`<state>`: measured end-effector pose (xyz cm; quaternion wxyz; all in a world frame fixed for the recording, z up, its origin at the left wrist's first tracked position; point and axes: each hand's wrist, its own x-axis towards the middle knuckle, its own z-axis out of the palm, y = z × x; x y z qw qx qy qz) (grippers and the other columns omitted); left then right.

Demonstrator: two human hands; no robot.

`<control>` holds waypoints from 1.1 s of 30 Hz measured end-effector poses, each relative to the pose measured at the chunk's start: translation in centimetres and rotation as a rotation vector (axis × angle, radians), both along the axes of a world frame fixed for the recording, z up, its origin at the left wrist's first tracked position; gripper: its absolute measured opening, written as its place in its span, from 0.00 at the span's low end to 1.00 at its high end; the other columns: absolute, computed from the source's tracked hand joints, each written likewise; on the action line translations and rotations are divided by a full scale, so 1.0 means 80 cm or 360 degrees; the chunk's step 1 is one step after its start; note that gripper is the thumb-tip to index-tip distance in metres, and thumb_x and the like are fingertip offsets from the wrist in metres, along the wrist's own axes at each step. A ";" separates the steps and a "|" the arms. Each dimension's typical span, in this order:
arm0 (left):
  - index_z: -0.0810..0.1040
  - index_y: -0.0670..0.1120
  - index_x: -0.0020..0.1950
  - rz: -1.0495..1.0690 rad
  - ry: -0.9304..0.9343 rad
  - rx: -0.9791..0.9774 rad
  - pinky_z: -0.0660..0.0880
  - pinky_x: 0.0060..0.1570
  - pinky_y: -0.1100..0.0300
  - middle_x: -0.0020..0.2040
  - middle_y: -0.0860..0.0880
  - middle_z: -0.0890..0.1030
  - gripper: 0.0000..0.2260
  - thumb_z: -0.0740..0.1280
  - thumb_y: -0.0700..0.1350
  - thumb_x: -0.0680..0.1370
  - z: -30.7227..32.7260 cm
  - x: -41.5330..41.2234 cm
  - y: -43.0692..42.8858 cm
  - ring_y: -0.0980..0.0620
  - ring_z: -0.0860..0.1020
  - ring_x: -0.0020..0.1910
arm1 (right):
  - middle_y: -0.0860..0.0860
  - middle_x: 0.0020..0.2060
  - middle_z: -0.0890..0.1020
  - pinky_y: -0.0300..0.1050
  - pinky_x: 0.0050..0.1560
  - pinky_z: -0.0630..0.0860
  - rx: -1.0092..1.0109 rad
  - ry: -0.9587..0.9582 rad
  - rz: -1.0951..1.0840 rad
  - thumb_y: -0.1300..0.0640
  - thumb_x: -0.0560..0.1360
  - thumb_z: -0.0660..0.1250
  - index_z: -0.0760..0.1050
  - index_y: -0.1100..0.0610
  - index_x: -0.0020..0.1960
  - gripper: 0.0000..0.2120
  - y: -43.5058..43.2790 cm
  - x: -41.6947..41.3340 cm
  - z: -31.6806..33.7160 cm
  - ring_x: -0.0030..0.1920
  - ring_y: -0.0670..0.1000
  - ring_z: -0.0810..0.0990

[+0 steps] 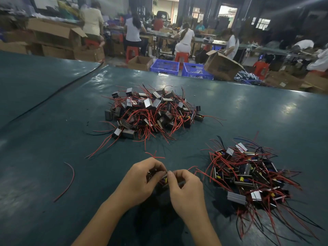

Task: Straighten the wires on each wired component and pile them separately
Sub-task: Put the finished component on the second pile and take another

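Head view shows a green table [53,121] carrying two heaps of wired parts. The larger heap [150,112] lies at mid-table, well apart from the hands. Its small dark blocks are tangled in red and black wires that point every way, so it is judged to be the untreated stock. The smaller heap [248,176] lies to the right, near the right hand, and many of its wires run out long toward the near edge. It is judged to be the finished pile, though it is not tidy. By bulk, less than half the work appears done. The left hand [140,180] has its fingers curled round one component [164,178], held just above the table at the near edge between the two heaps. The right hand [186,189] pinches at the end of that component with thumb and forefinger. Whether it pinches a wire or the body cannot be told. This piece is judged to be mid-straightening and not yet piled. One loose red wire [68,181] lies alone on the table to the left, belonging to neither heap.
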<state>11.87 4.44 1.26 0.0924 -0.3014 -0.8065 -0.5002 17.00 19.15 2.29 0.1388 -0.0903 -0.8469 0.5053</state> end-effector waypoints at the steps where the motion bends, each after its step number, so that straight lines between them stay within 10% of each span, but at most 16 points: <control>1: 0.76 0.54 0.47 0.0012 0.0060 -0.0030 0.77 0.39 0.59 0.41 0.58 0.78 0.04 0.67 0.44 0.76 0.000 0.001 0.000 0.55 0.79 0.40 | 0.37 0.31 0.80 0.31 0.33 0.71 -0.0076 -0.0008 -0.0004 0.53 0.76 0.68 0.77 0.49 0.34 0.12 0.000 0.000 0.001 0.33 0.39 0.77; 6: 0.76 0.51 0.46 0.0084 0.0324 -0.0198 0.76 0.37 0.56 0.42 0.58 0.77 0.02 0.67 0.44 0.77 0.003 0.005 0.003 0.59 0.76 0.39 | 0.42 0.22 0.76 0.31 0.28 0.66 -0.0269 -0.0057 0.0039 0.57 0.76 0.69 0.77 0.55 0.30 0.15 0.004 -0.003 0.000 0.25 0.39 0.72; 16: 0.80 0.47 0.43 -0.0194 -0.0617 0.0203 0.71 0.37 0.64 0.36 0.55 0.79 0.06 0.68 0.37 0.77 0.021 0.000 -0.012 0.59 0.74 0.33 | 0.43 0.34 0.78 0.32 0.32 0.67 0.0290 0.0613 0.0482 0.52 0.73 0.72 0.82 0.50 0.42 0.02 0.032 -0.004 0.006 0.33 0.44 0.76; 33: 0.78 0.43 0.42 -0.0522 -0.0900 0.0287 0.67 0.37 0.65 0.34 0.53 0.75 0.05 0.66 0.44 0.75 0.032 0.006 -0.021 0.56 0.70 0.35 | 0.42 0.40 0.81 0.33 0.32 0.70 0.0126 0.0614 0.0641 0.52 0.71 0.75 0.83 0.48 0.47 0.04 0.032 -0.002 0.010 0.35 0.46 0.80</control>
